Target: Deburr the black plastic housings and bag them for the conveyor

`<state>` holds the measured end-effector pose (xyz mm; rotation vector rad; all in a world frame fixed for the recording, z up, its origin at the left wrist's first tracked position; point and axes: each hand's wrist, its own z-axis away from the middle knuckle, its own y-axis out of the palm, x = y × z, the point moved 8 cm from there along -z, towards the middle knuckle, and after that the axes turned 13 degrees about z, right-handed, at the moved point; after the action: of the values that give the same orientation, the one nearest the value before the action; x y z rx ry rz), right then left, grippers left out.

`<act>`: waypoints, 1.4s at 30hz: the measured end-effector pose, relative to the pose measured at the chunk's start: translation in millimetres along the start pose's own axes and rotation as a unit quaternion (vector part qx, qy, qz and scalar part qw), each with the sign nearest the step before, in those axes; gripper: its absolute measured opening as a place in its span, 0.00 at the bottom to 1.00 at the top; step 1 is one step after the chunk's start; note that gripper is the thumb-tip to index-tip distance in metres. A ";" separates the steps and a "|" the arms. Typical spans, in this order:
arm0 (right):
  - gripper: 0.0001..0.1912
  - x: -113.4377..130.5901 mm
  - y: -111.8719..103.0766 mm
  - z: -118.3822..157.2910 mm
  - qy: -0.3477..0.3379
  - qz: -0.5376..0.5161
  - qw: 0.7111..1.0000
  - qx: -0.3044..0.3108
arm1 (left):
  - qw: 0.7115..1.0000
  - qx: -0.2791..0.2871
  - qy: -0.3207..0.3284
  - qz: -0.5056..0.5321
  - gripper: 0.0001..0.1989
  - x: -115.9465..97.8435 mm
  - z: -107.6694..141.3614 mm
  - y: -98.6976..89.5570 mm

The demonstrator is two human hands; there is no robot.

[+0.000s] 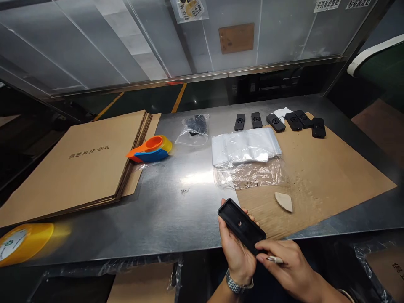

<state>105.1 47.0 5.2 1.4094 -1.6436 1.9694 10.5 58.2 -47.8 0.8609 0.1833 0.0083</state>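
My left hand [236,256] is closed around a black plastic housing [241,225], a long shallow shell with its hollow side up and a small hole near its middle. The housing is tilted above the table's front edge. At its lower right end, the thumb and fingertips of my right hand [292,261] touch the rim. A slim pale pen-shaped tool [275,259] is gripped in that same hand; most of it is hidden by the fingers. Beyond both hands, a pale curved-edged pad [284,202] lies on a cardboard sheet [334,181].
Several similar black housings [240,122] line the back of the metal table [176,206]. Clear plastic bags [246,147] are stacked in the middle. On the left are flat cardboard stacks [72,164], an orange-and-blue tape dispenser [151,149] and a yellow tape roll [27,242].
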 end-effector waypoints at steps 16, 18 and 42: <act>0.17 -27.2 -20.3 -2.8 0.138 -0.107 0.985 0.014 | 0.979 -0.001 -0.178 -0.104 0.26 24.2 1.5 -8.2; 0.18 -28.2 -28.4 -3.8 0.120 -0.053 0.991 0.022 | 0.969 -0.008 -0.219 -0.111 0.27 29.3 2.9 -10.8; 0.11 -7.7 -8.1 -10.4 -0.049 0.169 0.973 0.152 | 0.920 -0.017 -0.370 -0.127 0.24 64.8 24.8 -28.8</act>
<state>109.1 61.7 5.4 1.4190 -1.7837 2.4683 76.3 26.1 -64.0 0.7491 -0.4186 -0.5511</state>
